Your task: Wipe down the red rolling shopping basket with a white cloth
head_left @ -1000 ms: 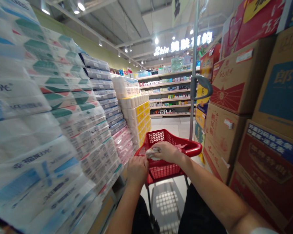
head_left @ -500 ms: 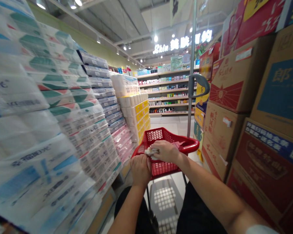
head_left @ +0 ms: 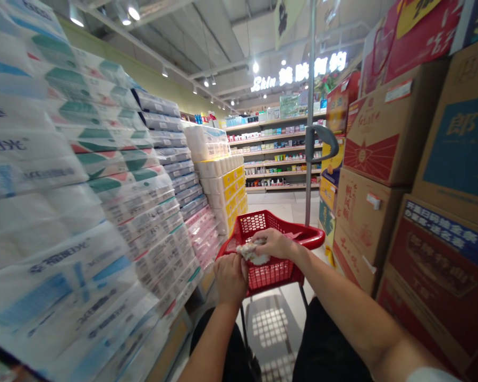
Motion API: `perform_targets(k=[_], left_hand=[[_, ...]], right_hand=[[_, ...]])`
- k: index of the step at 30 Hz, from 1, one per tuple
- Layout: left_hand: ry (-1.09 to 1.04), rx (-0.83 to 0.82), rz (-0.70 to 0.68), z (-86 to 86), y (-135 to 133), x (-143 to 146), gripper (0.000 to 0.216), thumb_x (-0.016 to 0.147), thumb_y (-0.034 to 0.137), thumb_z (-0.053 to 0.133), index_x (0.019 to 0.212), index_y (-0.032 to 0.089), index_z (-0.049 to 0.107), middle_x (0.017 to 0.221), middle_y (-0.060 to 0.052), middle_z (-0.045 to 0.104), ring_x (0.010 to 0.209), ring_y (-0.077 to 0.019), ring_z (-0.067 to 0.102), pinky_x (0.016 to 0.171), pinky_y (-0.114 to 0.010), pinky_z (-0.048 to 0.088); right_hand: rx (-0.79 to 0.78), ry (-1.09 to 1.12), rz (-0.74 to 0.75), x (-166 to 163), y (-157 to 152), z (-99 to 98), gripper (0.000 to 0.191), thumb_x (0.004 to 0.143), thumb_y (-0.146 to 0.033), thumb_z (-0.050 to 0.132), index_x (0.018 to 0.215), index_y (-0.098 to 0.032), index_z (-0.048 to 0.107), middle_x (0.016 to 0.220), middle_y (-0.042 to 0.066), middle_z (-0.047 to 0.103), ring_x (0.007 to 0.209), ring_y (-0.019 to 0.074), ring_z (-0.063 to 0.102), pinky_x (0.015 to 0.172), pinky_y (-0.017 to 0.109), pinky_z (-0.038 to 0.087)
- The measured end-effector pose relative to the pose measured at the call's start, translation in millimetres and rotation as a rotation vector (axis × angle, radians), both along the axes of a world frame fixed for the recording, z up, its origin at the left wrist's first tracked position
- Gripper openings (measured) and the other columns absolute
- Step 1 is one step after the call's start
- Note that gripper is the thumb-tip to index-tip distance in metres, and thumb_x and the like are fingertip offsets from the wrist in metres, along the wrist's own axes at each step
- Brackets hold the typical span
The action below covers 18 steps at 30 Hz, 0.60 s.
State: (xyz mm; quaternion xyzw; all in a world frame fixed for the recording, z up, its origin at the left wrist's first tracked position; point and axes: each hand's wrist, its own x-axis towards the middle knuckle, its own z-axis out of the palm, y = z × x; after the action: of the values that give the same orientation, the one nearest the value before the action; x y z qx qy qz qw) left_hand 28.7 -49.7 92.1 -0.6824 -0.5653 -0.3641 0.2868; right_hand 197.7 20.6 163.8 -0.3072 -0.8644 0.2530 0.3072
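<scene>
A red plastic shopping cart [head_left: 314, 240] with a perforated basket stands right in front of my legs. My left hand [head_left: 231, 277] is closed over the near left part of its handle. Pressed on the handle bar beside it, my right hand [head_left: 278, 244] grips a crumpled whitish cloth [head_left: 259, 259]. One end of the cloth reaches the left hand's fingers; whether they pinch it, I cannot tell. Something pink [head_left: 292, 235] shows at the basket's right side, partly hidden by the right hand.
Tall stacks of wrapped tissue packs [head_left: 143, 196] line the left side. Cardboard cartons [head_left: 368, 212] are piled on the right. A metal post [head_left: 308, 196] with a grey handle rises just beyond the cart. Shelves of small goods [head_left: 279, 154] stand at the back.
More of the cloth now shows beneath my right hand, bunched over the handle bar. My left hand keeps its place on the cart. The view has shifted slightly.
</scene>
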Motion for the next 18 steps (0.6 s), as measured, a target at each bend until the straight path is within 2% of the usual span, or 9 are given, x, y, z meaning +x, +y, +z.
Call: perform_targets(k=[3, 5, 6, 10, 11, 14, 16, 18], left_hand=[[-0.009, 0.008, 0.008, -0.1, -0.9, 1.1, 0.020, 0.091, 0.022, 0.042, 0.098, 0.018, 0.059, 0.091, -0.009, 0.063, 0.092, -0.0248, 0.053, 0.090, -0.044, 0.035], [-0.012, 0.023, 0.014, 0.0, -1.0, 1.1, 0.019, 0.091, 0.022, 0.041, 0.094, 0.019, 0.060, 0.090, -0.009, 0.064, 0.092, -0.0247, 0.054, 0.091, -0.044, 0.035], [-0.014, 0.028, 0.016, 0.0, -0.9, 0.7, 0.019, 0.091, 0.021, 0.041, 0.092, 0.019, 0.059, 0.089, -0.008, 0.063, 0.090, -0.0243, 0.054, 0.090, -0.044, 0.035], [-0.018, 0.020, 0.008, -0.4, -0.5, -1.8, 0.018, 0.091, 0.022, 0.042, 0.092, 0.019, 0.059, 0.088, -0.008, 0.063, 0.088, -0.0232, 0.054, 0.089, -0.042, 0.036], [-0.018, 0.020, 0.005, -0.5, -0.5, -2.2, 0.018, 0.091, 0.022, 0.042, 0.094, 0.019, 0.060, 0.089, -0.008, 0.064, 0.089, -0.0234, 0.054, 0.090, -0.042, 0.035], [-0.020, 0.030, 0.004, -0.7, -0.5, -2.4, 0.019, 0.090, 0.022, 0.042, 0.098, 0.019, 0.060, 0.092, -0.008, 0.064, 0.092, -0.0243, 0.054, 0.092, -0.043, 0.034], [-0.028, 0.031, 0.011, -0.6, -0.6, -2.3, 0.019, 0.090, 0.021, 0.042, 0.096, 0.019, 0.060, 0.092, -0.008, 0.064, 0.093, -0.0246, 0.054, 0.093, -0.043, 0.034], [-0.032, 0.029, 0.017, -0.6, -0.6, -2.5, 0.018, 0.090, 0.021, 0.042, 0.091, 0.019, 0.060, 0.089, -0.008, 0.063, 0.090, -0.0243, 0.054, 0.091, -0.042, 0.035]], right_hand=[[0.193, 0.010, -0.144, -3.1, -2.7, -2.7, 0.017, 0.078, -0.024, 0.064, 0.094, -0.022, 0.069, 0.089, 0.000, 0.069, 0.083, 0.0152, 0.061, 0.078, 0.025, 0.044], [0.302, 0.007, -0.164, -5.5, -4.9, -3.9, 0.015, 0.078, -0.024, 0.065, 0.092, -0.022, 0.068, 0.092, 0.001, 0.068, 0.088, 0.0163, 0.060, 0.083, 0.027, 0.042], [0.297, 0.009, -0.143, -6.0, -5.1, -4.3, 0.015, 0.078, -0.023, 0.066, 0.092, -0.022, 0.068, 0.093, 0.001, 0.068, 0.088, 0.0159, 0.060, 0.083, 0.027, 0.043], [0.078, 0.013, -0.059, -5.5, -1.5, -5.2, 0.014, 0.079, -0.023, 0.064, 0.093, -0.023, 0.067, 0.085, -0.002, 0.067, 0.075, 0.0121, 0.061, 0.068, 0.021, 0.044], [0.085, 0.020, -0.094, -5.7, -0.9, -5.8, 0.013, 0.080, -0.024, 0.064, 0.092, -0.023, 0.067, 0.084, -0.002, 0.067, 0.075, 0.0123, 0.060, 0.068, 0.022, 0.044], [0.263, 0.059, -0.236, -8.0, -1.3, -8.1, 0.008, 0.080, -0.025, 0.064, 0.087, -0.021, 0.067, 0.086, 0.001, 0.066, 0.083, 0.0153, 0.059, 0.077, 0.026, 0.044], [0.278, 0.075, -0.202, -8.5, -1.6, -9.0, 0.010, 0.077, -0.023, 0.066, 0.087, -0.021, 0.067, 0.089, 0.001, 0.067, 0.085, 0.0158, 0.060, 0.079, 0.027, 0.044], [0.157, 0.089, -0.077, -7.2, -0.5, -9.0, 0.015, 0.075, -0.023, 0.068, 0.090, -0.021, 0.068, 0.090, 0.000, 0.068, 0.083, 0.0144, 0.061, 0.076, 0.025, 0.045]])
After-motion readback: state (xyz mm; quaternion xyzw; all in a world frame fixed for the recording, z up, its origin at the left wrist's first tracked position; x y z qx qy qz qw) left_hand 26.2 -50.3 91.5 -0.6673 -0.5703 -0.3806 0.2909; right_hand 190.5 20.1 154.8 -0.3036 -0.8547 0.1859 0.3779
